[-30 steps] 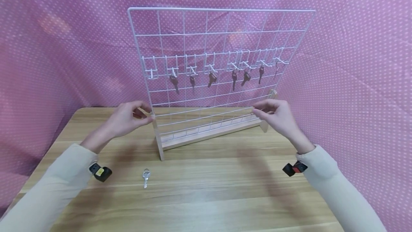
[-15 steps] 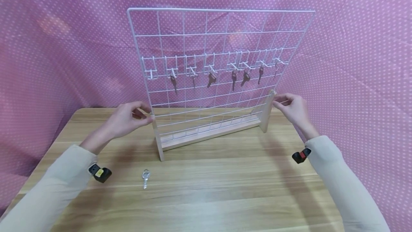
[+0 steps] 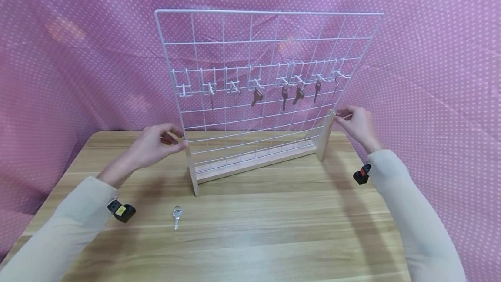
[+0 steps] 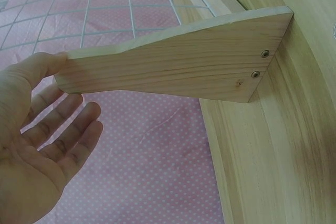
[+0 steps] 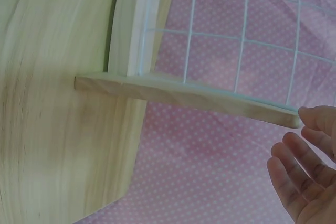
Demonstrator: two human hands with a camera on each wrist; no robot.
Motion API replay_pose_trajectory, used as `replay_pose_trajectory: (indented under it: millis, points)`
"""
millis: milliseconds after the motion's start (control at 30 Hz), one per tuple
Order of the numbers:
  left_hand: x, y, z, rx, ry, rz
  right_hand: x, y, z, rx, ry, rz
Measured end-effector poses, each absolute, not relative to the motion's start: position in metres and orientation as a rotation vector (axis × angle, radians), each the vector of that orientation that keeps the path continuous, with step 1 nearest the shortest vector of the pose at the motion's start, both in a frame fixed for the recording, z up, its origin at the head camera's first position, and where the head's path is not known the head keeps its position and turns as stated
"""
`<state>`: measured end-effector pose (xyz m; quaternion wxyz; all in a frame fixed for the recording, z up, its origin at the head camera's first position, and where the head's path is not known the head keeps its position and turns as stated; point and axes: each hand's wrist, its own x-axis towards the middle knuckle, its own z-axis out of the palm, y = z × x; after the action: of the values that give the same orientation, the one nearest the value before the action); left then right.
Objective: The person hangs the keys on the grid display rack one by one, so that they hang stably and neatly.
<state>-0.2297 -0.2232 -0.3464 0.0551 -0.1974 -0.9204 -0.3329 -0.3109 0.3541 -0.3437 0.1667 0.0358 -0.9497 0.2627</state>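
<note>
A white wire grid rack (image 3: 270,11) stands on wooden supports. My left hand (image 3: 152,142) pinches the top of its left wooden support (image 4: 173,64) between thumb and index finger; the other fingers spread loosely below. At the opposite side, my right hand (image 3: 358,125) has thumb and index finger at the upper end of the right wooden support (image 5: 194,98), apparently pinching it. Across the grid runs a row of white hooks, several bearing keys such as this dark key (image 3: 257,97). The leftmost hook (image 3: 184,90) bears no key. A loose silver key (image 3: 177,217) lies in front of the rack.
The rack stands at an angle on a wood-grain table (image 3: 250,238), its left support closer to me. Behind and to both sides hangs a pink dotted cloth (image 3: 438,77). A wooden base bar (image 3: 254,162) joins the two supports.
My right hand has moved from in front of the grid rightward to the right support's upper end. The left hand stays put. Keys on the left hooks have turned edge-on.
</note>
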Motion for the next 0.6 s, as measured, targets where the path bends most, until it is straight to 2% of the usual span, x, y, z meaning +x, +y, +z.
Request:
replay_pose_trajectory:
  millis: [300, 600]
  points:
    - [-0.229, -0.223, -0.347, -0.599, -2.793, -1.016, -0.320, 0.353, -0.343, 0.163, -2.726, 0.742]
    - [-0.218, -0.231, -0.358, -0.482, -2.821, -1.047, -0.323, 0.354, -0.335, 0.191, -2.795, 0.715]
